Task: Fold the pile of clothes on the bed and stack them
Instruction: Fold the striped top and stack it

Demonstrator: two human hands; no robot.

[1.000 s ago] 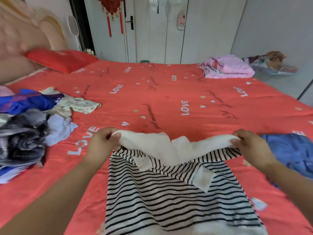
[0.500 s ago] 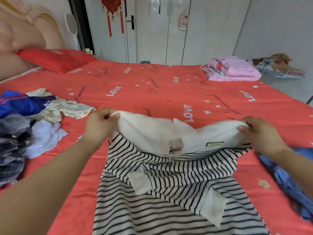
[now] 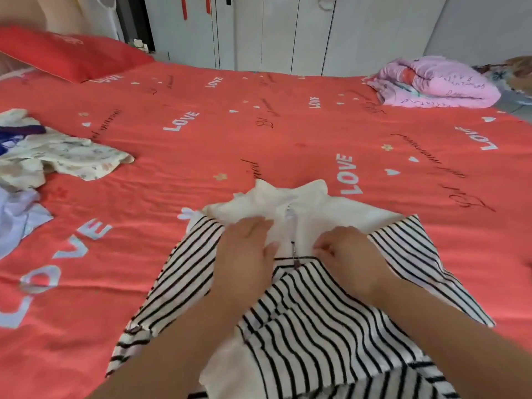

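Two hands rest close together on the black-and-white striped top [image 3: 316, 326], one on each side of its zip [image 3: 290, 226]. We see the left hand [image 3: 244, 249] spread flat, palm down, its straight fingers pressing on the white collar panel [image 3: 316, 203]. The right hand [image 3: 348, 254] has its fingers bent, with the tips down on the same white cloth just beside the zip. We cannot tell whether they pinch the fabric or only press on it.

The top lies front up on the near part of the bed [image 3: 230, 145], collar pointing away from us. One striped sleeve angles out to the left and the other to the right. The sheet under it is red, printed with white "LOVE" lettering and small hearts.

Further left, near the edge of view, we find the unfolded pile of clothes [image 3: 66, 156]. A cream printed piece lies on top, with something dark blue behind it and a pale lilac piece nearer to us. A red pillow [image 3: 66, 53] sits at the far left corner. A folded pink quilt [image 3: 437, 82] lies at the far right. White wardrobe doors [image 3: 288, 30] stand beyond the bed.
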